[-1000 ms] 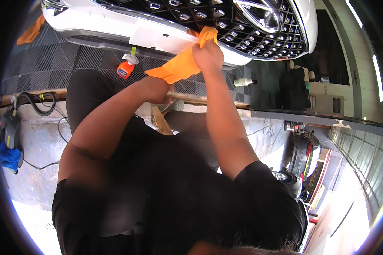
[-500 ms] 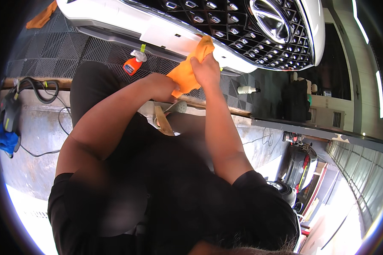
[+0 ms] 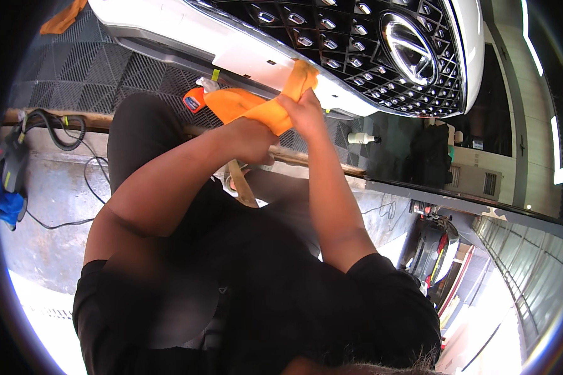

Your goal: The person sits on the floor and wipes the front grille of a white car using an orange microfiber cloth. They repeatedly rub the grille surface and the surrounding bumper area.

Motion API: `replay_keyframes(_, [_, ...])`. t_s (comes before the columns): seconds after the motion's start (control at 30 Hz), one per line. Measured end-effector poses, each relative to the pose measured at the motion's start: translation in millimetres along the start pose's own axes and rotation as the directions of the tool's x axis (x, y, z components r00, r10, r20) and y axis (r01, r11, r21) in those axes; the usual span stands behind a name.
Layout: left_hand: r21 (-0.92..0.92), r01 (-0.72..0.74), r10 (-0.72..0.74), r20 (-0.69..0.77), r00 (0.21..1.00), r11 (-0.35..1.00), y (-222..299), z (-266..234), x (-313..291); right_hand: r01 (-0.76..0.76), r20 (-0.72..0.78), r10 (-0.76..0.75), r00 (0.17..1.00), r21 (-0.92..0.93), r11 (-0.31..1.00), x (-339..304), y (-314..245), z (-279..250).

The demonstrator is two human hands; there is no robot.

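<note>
An orange cloth (image 3: 236, 105) hangs between my two hands, just in front of a white car's front bumper (image 3: 247, 59). My right hand (image 3: 304, 114) is closed around a bunched part of it, thumb on top, with the upper end against or very near the bumper. Lower and to the left, my left hand (image 3: 253, 139) has its fingers curled at the cloth's lower edge; its exact grip is partly hidden. A loose flap spreads leftward, beside an orange spray bottle (image 3: 194, 99) with a pale head, partly covering it.
Above the bumper is the car's black grille (image 3: 331, 31) with silver studs. A white bottle (image 3: 361, 138) lies on the grey ribbed floor mat (image 3: 137, 78). Another orange cloth (image 3: 64, 17) lies far left. A machine with a black hose (image 3: 56, 128) stands at the left edge.
The cloth, earlier bunched between my hands, now has a flap spread left toward the spray bottle. My left hand has shifted slightly right and down. The view has shifted a little.
</note>
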State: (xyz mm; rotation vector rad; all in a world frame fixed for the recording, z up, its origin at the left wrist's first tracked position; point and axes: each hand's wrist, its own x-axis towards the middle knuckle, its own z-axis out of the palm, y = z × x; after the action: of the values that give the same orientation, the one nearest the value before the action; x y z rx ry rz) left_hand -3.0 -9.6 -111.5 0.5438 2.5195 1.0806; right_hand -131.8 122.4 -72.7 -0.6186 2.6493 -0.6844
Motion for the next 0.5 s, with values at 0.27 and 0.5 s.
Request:
replay_keyframes(0.27, [0.024, -0.019, 0.021, -0.057, 0.998, 1.000, -0.6, -3.1, -11.4, 0.093, -0.042, -0.108, 0.993, 0.844, 0.529, 25.9, -20.5, 32.2])
replay_keyframes(0.5, [0.010, 0.017, -0.017, -0.017, 1.000, 1.000, 2.0, -12.6, -14.9, 0.008, -0.008, -0.133, 0.991, 1.000, 0.002, 34.9, -40.0, 73.0])
